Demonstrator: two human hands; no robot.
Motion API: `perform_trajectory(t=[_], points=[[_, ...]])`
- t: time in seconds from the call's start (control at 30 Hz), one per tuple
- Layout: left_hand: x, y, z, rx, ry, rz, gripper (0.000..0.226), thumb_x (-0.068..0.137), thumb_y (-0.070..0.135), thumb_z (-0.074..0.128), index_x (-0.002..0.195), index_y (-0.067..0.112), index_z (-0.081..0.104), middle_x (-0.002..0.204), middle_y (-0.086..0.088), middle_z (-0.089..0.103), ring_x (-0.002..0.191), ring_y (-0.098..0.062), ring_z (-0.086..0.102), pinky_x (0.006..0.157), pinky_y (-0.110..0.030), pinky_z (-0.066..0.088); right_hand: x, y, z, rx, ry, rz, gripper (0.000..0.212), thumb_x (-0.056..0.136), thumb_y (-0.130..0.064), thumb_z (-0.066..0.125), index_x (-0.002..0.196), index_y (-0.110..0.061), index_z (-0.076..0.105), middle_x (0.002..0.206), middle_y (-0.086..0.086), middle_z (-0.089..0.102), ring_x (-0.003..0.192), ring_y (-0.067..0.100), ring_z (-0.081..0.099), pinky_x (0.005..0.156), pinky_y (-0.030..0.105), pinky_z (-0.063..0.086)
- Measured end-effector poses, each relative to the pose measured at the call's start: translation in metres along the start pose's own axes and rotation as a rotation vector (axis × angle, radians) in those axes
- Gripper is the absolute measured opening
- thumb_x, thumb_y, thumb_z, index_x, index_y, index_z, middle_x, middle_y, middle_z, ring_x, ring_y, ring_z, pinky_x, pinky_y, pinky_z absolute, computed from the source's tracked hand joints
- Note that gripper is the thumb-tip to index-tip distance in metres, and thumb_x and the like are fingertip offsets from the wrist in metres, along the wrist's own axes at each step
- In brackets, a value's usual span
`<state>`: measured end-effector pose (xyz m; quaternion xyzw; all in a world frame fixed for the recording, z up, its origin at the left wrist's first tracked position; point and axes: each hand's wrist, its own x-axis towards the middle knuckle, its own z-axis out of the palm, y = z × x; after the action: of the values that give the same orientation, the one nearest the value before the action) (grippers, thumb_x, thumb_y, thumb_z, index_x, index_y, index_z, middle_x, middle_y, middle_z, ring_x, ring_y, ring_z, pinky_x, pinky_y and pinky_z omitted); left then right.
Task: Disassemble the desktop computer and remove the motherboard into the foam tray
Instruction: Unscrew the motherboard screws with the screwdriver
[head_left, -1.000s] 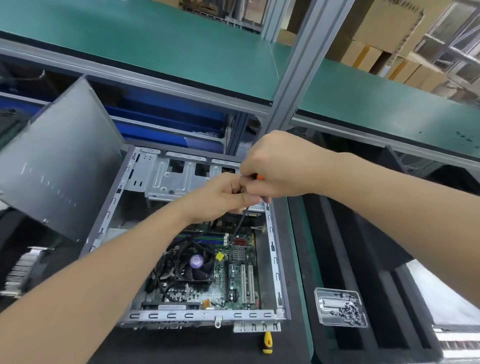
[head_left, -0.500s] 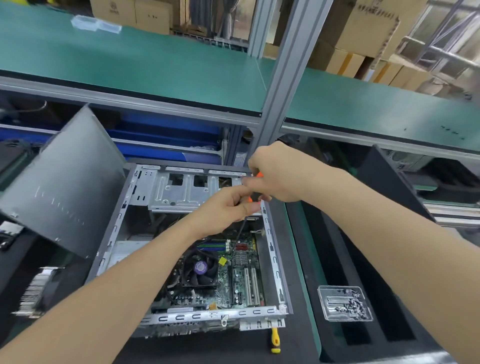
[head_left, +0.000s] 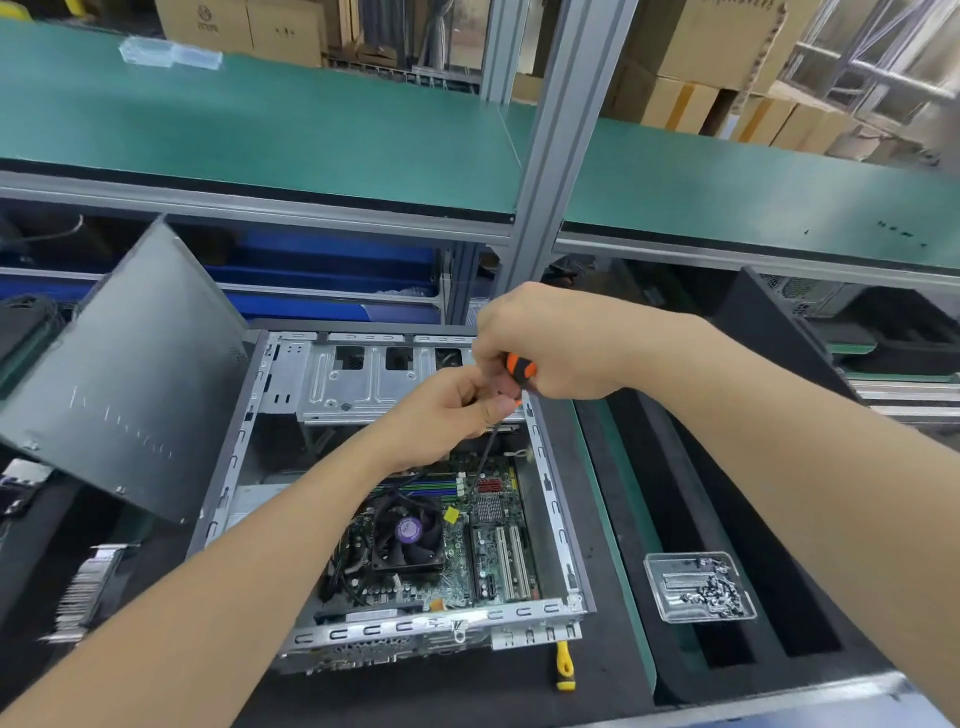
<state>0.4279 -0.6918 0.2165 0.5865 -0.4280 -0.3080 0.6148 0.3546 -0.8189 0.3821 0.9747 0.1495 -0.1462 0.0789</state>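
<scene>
At the workbench (head_left: 395, 693), right hand (head_left: 553, 343) grips screwdriver (head_left: 520, 370), left hand (head_left: 441, 415) pinches its shaft.

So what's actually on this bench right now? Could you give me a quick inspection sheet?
Surface: black mat under the open computer case.
Job's things: motherboard lies inside the case, fan on it; black foam tray to the right.
Clutter: clear screw tray on the foam tray; yellow-handled tool at the case's near edge; side panel leaning at left.
Hands: right hand grips the orange screwdriver by its handle; left hand pinches its shaft.
Cables: black wires beside the fan.
Surroundings: green shelf above; cardboard boxes behind.
</scene>
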Motion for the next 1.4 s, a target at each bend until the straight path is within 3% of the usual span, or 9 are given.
perform_trajectory(t=[0.17,0.3,0.4,0.5,0.67,0.77,1.23,1.33,1.4], points=[[-0.001,0.001,-0.001,0.075,-0.005,0.003,0.015,0.1,0.036,0.056,0.098,0.042,0.07,0.069,0.004,0.037,0.059,-0.014,0.03,0.057,-0.029,0.028,-0.002,0.0,-0.004,0.072,-0.008,0.026,0.023,0.085,-0.033,0.074,0.101,-0.031,0.058,0.1,-0.009,0.052,0.092,0.012,0.051,0.079,0.033,0.05],[-0.003,-0.001,0.001,0.083,-0.017,0.029,0.022,0.104,0.037,0.055,0.118,0.03,0.07,0.071,-0.004,0.033,0.062,-0.017,0.03,0.057,-0.026,0.031,-0.001,-0.012,-0.003,-0.034,0.194,0.299,0.06,0.092,-0.077,0.044,0.09,-0.019,0.058,0.075,-0.002,0.055,0.067,0.017,0.057,0.058,0.036,0.05],[-0.002,-0.004,0.002,0.138,-0.006,0.02,0.027,0.101,0.047,0.055,0.123,0.036,0.067,0.074,-0.013,0.033,0.061,-0.018,0.031,0.059,-0.03,0.031,0.005,-0.026,-0.003,-0.165,-0.019,0.369,0.038,0.106,-0.049,0.047,0.123,-0.023,0.067,0.065,0.005,0.047,0.051,0.018,0.048,0.045,0.031,0.043],[-0.001,-0.006,0.001,0.109,-0.023,0.013,0.031,0.102,0.045,0.056,0.129,0.032,0.064,0.078,-0.023,0.035,0.064,-0.029,0.028,0.06,-0.036,0.028,0.007,-0.035,-0.015,-0.166,-0.186,0.297,0.088,0.092,-0.007,0.07,0.163,-0.028,0.021,0.068,0.005,0.034,0.047,0.018,0.039,0.025,0.023,0.032],[-0.002,-0.008,0.0,0.03,-0.007,0.019,0.025,0.102,0.037,0.058,0.127,0.036,0.065,0.073,0.009,0.038,0.061,-0.016,0.028,0.056,-0.026,0.029,0.013,-0.028,-0.006,-0.269,-0.114,0.28,0.017,0.102,-0.019,0.059,0.11,-0.005,0.059,0.072,0.006,0.038,0.055,0.017,0.041,0.047,0.028,0.037],[-0.002,-0.005,0.0,0.008,0.012,0.016,0.028,0.104,0.029,0.055,0.131,0.032,0.063,0.072,0.006,0.03,0.059,-0.014,0.026,0.056,-0.025,0.027,0.017,-0.021,0.0,-0.054,0.034,0.342,0.037,0.104,-0.027,0.052,0.07,-0.012,0.047,0.062,0.001,0.048,0.051,0.014,0.044,0.045,0.025,0.034],[-0.007,0.011,-0.004,0.079,0.03,-0.079,0.017,0.107,0.012,0.051,0.096,0.0,0.053,0.064,0.013,0.032,0.054,-0.006,0.029,0.054,-0.017,0.03,0.018,-0.008,-0.013,-0.043,-0.071,0.061,0.012,0.088,-0.017,0.072,0.092,-0.027,0.064,0.093,-0.005,0.067,0.087,0.018,0.063,0.078,0.039,0.059],[-0.007,0.008,-0.003,0.072,0.052,-0.083,0.027,0.107,0.014,0.053,0.11,-0.013,0.051,0.064,0.008,0.03,0.054,-0.011,0.026,0.053,-0.02,0.027,0.019,-0.007,-0.012,-0.03,-0.089,0.068,0.013,0.087,-0.02,0.073,0.097,-0.026,0.066,0.093,-0.007,0.069,0.089,0.015,0.063,0.08,0.039,0.06],[-0.008,0.009,-0.002,0.057,0.036,-0.04,0.016,0.107,0.017,0.054,0.116,0.005,0.062,0.067,-0.003,0.03,0.056,-0.02,0.026,0.054,-0.028,0.025,0.015,-0.006,-0.013,-0.015,-0.05,0.09,0.018,0.089,-0.041,0.072,0.098,-0.027,0.066,0.092,-0.01,0.066,0.085,0.012,0.061,0.074,0.035,0.058]])
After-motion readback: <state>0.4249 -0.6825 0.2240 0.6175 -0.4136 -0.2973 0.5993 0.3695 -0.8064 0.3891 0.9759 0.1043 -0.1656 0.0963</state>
